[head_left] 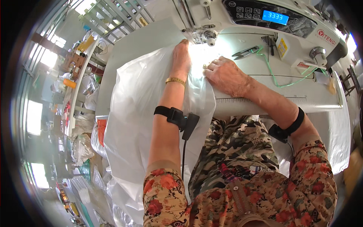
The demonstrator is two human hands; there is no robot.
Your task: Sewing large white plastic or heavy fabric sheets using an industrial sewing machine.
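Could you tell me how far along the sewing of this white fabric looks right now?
Done: the white fabric is laid under the sewing machine. In hand: left hand and right hand press it flat beside the needle. Left: most fabric hangs off the table edge; finished seams cannot be made out.

On your sewing table [143, 41], toward its far right: thread snips [245, 52], a green cord [281, 77] trailing to the right edge, a grey handwheel [318, 53] with a lit blue display [275, 17] behind. Off the left edge: orange cloth [101, 130] and clear plastic bundles [81, 147].
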